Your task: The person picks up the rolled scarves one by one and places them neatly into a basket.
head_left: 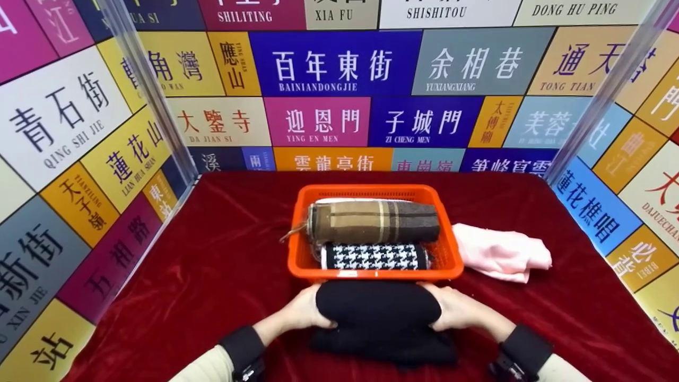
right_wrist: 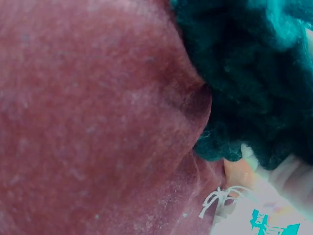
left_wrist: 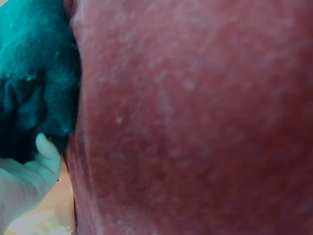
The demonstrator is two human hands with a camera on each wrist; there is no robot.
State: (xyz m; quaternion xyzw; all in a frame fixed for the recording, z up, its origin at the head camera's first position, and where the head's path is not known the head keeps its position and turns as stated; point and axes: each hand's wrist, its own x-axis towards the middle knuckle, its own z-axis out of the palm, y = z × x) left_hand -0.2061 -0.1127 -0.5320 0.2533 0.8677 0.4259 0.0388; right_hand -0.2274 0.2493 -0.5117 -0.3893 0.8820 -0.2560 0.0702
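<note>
A soft black cloth [head_left: 379, 313], folded over into a thick roll with a loose flap toward the person, lies in front of the orange basket. At its left end, my left hand [head_left: 306, 309] grips the folded part with the thumb on the near side. My right hand [head_left: 457, 309] holds the right end in the same way. Both wrist views tint the cloth teal; the left thumb [left_wrist: 47, 147] shows against its edge, and fuzzy bunched folds [right_wrist: 254, 93] fill the upper right of the right wrist view. Most of the fingers are hidden behind the cloth.
The orange plastic basket [head_left: 375, 274] holds a rolled brown plaid cloth [head_left: 371, 222] and a rolled black-and-white houndstooth cloth [head_left: 375, 257]. A pink cloth [head_left: 501, 252] lies crumpled beside its right wall. Dark red velvet [head_left: 223, 239] covers the table, with sign-printed panels [head_left: 334, 61] around it.
</note>
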